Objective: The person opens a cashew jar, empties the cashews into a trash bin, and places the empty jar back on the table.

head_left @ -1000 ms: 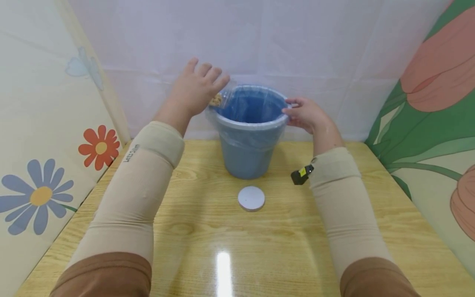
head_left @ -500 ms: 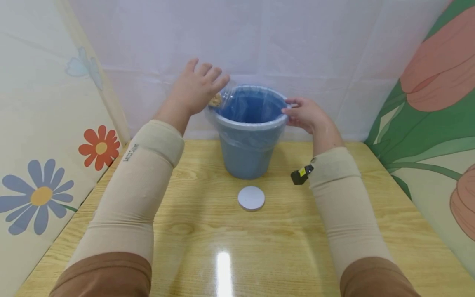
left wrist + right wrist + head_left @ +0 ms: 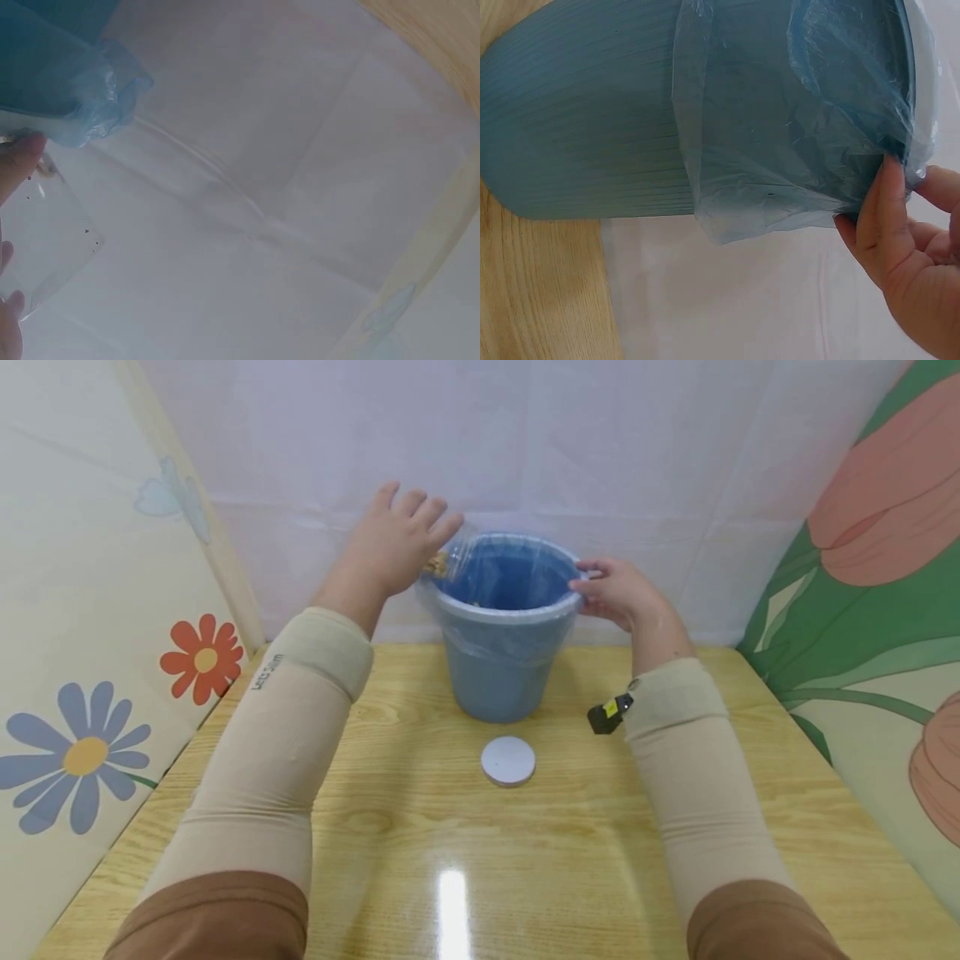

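Observation:
My left hand (image 3: 399, 542) holds a clear plastic jar (image 3: 459, 558) tipped over the left rim of a blue trash bin (image 3: 498, 681). Light brown chunks (image 3: 437, 564) lie inside the jar, near its mouth. Dark specks dot the clear wall in the left wrist view, where the thumb (image 3: 24, 161) shows beside the bin's rim. With the other hand, the right (image 3: 617, 592), I pinch the bin's right rim through a thin clear liner bag (image 3: 761, 161) folded down over the outside. A small light bit shows low inside the bin's mouth. Most of the bin's inside is hidden.
A round white lid (image 3: 507, 761) lies flat on the wooden table (image 3: 420, 835) in front of the bin. White cloth (image 3: 525, 443) hangs close behind it. Flower-painted panels stand on both sides. A small black camera (image 3: 609, 713) sits on the right wrist.
The chunks in the tipped jar have shifted slightly, and a small bit now shows inside the bin. My left hand has dipped a touch; the right has stayed on the rim.

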Tool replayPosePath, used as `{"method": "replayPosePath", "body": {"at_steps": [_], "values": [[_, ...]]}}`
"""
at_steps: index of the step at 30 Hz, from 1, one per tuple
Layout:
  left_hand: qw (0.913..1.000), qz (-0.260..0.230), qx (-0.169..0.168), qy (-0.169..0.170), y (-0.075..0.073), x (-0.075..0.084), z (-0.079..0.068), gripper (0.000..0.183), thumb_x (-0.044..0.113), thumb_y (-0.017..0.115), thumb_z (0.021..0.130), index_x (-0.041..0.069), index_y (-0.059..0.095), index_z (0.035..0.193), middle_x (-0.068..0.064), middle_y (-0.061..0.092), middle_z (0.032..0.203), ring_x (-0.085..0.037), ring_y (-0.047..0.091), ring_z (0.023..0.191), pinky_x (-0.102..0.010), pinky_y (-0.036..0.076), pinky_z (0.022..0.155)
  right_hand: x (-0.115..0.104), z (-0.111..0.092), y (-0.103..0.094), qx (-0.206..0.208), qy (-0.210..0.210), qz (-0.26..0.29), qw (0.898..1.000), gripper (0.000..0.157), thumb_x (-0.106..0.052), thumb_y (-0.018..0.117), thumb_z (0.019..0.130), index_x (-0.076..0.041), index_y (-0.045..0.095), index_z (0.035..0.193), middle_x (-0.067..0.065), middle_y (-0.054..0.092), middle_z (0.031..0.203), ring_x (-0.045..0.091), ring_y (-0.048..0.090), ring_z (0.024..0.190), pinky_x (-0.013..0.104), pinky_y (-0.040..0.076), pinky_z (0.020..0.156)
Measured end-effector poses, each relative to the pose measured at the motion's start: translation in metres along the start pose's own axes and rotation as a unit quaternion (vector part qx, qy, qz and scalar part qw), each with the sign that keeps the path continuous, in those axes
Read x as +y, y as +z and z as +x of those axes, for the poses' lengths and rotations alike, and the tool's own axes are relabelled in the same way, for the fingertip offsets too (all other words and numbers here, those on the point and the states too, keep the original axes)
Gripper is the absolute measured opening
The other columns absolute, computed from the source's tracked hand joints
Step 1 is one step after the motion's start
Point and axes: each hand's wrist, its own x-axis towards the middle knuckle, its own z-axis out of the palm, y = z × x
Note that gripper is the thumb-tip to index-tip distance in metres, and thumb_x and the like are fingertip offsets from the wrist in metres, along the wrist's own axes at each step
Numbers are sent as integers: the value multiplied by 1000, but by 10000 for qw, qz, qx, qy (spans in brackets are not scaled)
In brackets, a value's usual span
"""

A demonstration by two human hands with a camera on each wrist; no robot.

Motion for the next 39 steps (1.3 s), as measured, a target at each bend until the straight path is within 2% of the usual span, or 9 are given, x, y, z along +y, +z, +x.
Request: {"method": "replayPosePath", "body": {"at_steps": [8, 14, 19, 26, 34, 39], "values": [[10000, 36, 63, 4, 0, 0, 1, 56, 7, 49, 92, 14, 23, 141, -18, 32, 138, -39, 27, 127, -61, 17, 104, 0, 0, 0, 3, -5, 34, 10000, 58, -8, 55, 90, -12, 29, 143, 15, 38, 137, 24, 52, 109, 28, 48, 88], [9999, 154, 4, 78, -4, 2, 0, 66, 3, 53, 89, 16, 19, 144, -17, 28, 142, -38, 21, 131, -60, 13, 106, 0, -1, 0, 26, -5, 6, 10000, 59, -10, 56, 90, -12, 30, 143, 15, 39, 136, 23, 52, 108, 29, 48, 88], [9990, 348, -143, 252, -6, 4, 2, 73, -2, 55, 87, 17, 17, 146, -17, 27, 142, -38, 19, 132, -60, 10, 107, -1, -1, 1, 59, -6, -19, 10000, 58, -10, 56, 90, -12, 31, 142, 14, 41, 134, 22, 54, 106, 29, 49, 88], [9985, 272, -291, 374, -5, 4, 2, 72, -3, 56, 86, 16, 19, 145, -18, 28, 142, -40, 21, 130, -61, 9, 106, -1, 0, 3, 62, -8, -39, 10000, 57, -10, 55, 90, -12, 31, 142, 14, 41, 134, 23, 53, 107, 29, 49, 88], [9992, 284, -219, 168, -5, 3, 2, 69, 0, 53, 88, 16, 18, 146, -17, 28, 143, -38, 21, 131, -60, 9, 107, 0, 1, 2, 53, -14, 4, 10000, 58, -10, 56, 90, -12, 31, 142, 15, 41, 134, 23, 53, 106, 28, 49, 87], [9995, 296, 1, 54, -4, 1, 1, 66, 8, 54, 90, 18, 20, 145, -15, 30, 142, -37, 23, 131, -58, 12, 107, 0, 1, 2, 69, -9, -1, 10000, 58, -10, 55, 90, -12, 31, 142, 15, 41, 134, 22, 54, 104, 29, 49, 88]]}}
